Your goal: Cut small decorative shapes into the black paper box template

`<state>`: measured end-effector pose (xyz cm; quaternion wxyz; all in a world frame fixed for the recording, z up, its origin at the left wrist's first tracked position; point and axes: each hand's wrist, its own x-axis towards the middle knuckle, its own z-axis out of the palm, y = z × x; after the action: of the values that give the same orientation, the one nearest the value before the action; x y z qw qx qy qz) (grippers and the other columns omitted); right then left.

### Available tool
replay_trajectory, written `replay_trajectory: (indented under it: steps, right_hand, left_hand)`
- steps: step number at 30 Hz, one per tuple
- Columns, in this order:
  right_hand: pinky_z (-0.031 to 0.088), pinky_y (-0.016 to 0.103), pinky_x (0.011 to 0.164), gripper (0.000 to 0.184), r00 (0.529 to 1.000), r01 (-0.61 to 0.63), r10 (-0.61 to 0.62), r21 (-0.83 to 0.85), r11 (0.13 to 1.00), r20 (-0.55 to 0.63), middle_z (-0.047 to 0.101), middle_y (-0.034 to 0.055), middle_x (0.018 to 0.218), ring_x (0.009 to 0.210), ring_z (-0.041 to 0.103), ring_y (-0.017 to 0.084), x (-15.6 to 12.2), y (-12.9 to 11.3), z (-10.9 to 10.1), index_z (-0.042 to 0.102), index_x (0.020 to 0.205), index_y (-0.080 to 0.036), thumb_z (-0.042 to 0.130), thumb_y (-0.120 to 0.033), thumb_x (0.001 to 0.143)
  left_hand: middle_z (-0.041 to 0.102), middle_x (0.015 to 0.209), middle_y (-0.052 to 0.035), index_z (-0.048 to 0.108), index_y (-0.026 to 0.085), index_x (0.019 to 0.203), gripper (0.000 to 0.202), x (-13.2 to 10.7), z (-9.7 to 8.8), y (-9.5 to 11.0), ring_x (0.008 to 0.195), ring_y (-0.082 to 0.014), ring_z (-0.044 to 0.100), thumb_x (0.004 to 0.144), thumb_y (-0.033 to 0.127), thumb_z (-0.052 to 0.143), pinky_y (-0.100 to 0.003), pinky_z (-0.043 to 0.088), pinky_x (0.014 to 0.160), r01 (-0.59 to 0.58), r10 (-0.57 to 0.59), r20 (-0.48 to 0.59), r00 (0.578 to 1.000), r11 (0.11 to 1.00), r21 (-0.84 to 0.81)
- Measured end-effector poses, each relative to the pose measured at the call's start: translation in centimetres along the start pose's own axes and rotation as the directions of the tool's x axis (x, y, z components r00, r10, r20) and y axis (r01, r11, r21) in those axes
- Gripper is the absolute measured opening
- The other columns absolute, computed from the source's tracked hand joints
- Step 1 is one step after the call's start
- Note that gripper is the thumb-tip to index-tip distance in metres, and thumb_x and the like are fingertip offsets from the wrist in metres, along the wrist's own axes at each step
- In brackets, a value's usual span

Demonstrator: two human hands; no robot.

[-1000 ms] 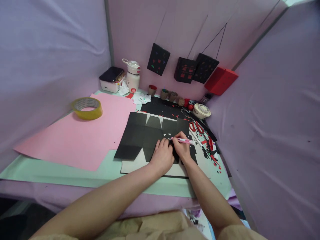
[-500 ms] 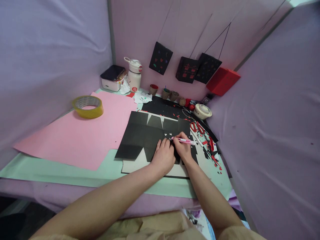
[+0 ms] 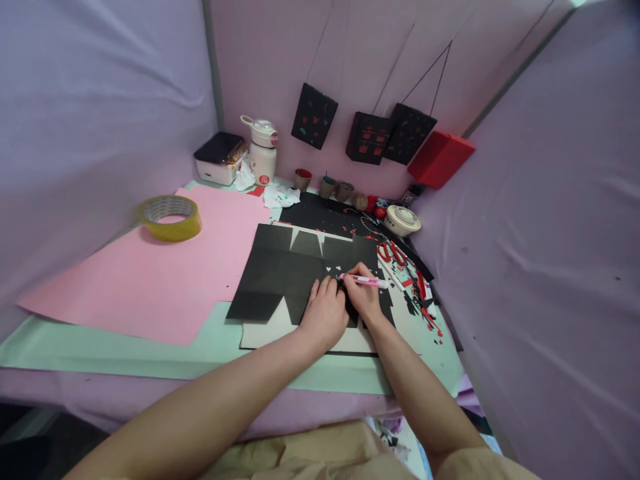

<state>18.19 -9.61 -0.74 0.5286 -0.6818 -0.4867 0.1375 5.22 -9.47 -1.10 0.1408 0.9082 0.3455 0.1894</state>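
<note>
A black cut-out card sheet (image 3: 285, 273) lies flat on the table, over a white sheet. My left hand (image 3: 325, 312) rests on it with its fingers stretched flat, pressing the card down. My right hand (image 3: 364, 297) is closed round a pink and white craft knife (image 3: 365, 281), whose tip touches the black card just beyond my left fingertips. A few small white cut shapes (image 3: 330, 269) show in the card near the tip.
A large pink paper sheet (image 3: 150, 267) with a roll of yellow tape (image 3: 171, 217) lies to the left. Red scissors (image 3: 393, 253) and paper scraps sit right of my hands. A white bottle (image 3: 262, 152), small cups and hanging black boxes (image 3: 314, 115) line the back wall.
Both hands stay in the same place on the black card. Only the camera view has shifted slightly.
</note>
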Motion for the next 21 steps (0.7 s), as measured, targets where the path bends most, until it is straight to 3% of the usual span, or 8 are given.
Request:
replay_trajectory:
  steps: [6, 10, 14, 18, 21]
  right_hand:
    - [0.034, 0.027, 0.057, 0.017, 0.999, -0.024, 0.026, 0.055, 0.998, -0.029, 0.045, -0.0072, 0.056, 0.056, 0.043, 0.013, 0.0, 0.1, 0.0, 0.043, 0.058, -0.022, 0.055, -0.017, 0.069]
    - [0.036, 0.027, 0.059, 0.013, 0.996, -0.055, 0.066, 0.154, 0.987, -0.067, 0.050, -0.0061, 0.059, 0.059, 0.046, 0.013, 0.2, -0.2, -0.3, 0.048, 0.062, -0.022, 0.058, -0.018, 0.071]
    - [0.045, 0.029, 0.064, 0.008, 0.995, -0.094, 0.102, 0.322, 0.942, -0.007, 0.059, -0.0039, 0.069, 0.064, 0.055, 0.015, 0.8, -0.5, -0.9, 0.056, 0.077, -0.023, 0.061, -0.029, 0.077]
    - [0.052, 0.035, 0.066, 0.012, 0.980, -0.186, 0.131, 0.475, 0.860, 0.147, 0.058, -0.0038, 0.065, 0.060, 0.056, 0.015, 1.5, -0.6, -1.7, 0.056, 0.079, -0.023, 0.060, -0.035, 0.078]
    - [0.052, 0.034, 0.065, 0.015, 0.985, -0.174, 0.149, 0.511, 0.842, 0.089, 0.058, -0.0035, 0.065, 0.060, 0.055, 0.014, 1.6, -0.5, -2.1, 0.056, 0.077, -0.023, 0.064, -0.034, 0.077]
  left_hand:
    - [0.052, 0.133, -0.0197, 0.057, 0.006, 0.122, 0.039, 0.0, 0.1, -0.1, 0.134, -0.0319, 0.040, 0.086, 0.017, 0.047, -0.049, 0.023, 0.116, 0.001, -0.001, 0.002, 1.000, 1.000, -0.014]
    - [0.050, 0.132, -0.0195, 0.056, 0.007, 0.120, 0.037, 0.0, 0.1, -0.2, 0.133, -0.0317, 0.040, 0.085, 0.017, 0.049, -0.049, 0.024, 0.116, 0.001, -0.001, -0.009, 1.000, 1.000, -0.012]
    - [0.050, 0.122, -0.0181, 0.057, 0.009, 0.107, 0.027, 0.1, -0.3, -0.1, 0.124, -0.0304, 0.043, 0.081, 0.016, 0.055, -0.048, 0.032, 0.111, 0.017, -0.017, -0.039, 0.999, 1.000, -0.001]
    - [0.048, 0.109, -0.0122, 0.054, 0.013, 0.099, 0.020, 0.0, -0.7, 0.2, 0.112, -0.0274, 0.045, 0.079, 0.017, 0.058, -0.046, 0.042, 0.100, 0.043, -0.042, -0.074, 0.996, 0.999, 0.016]
    - [0.047, 0.106, -0.0109, 0.052, 0.014, 0.097, 0.017, 0.0, -0.8, 0.2, 0.107, -0.0266, 0.044, 0.080, 0.017, 0.058, -0.046, 0.043, 0.097, 0.036, -0.033, -0.086, 0.996, 0.999, 0.030]
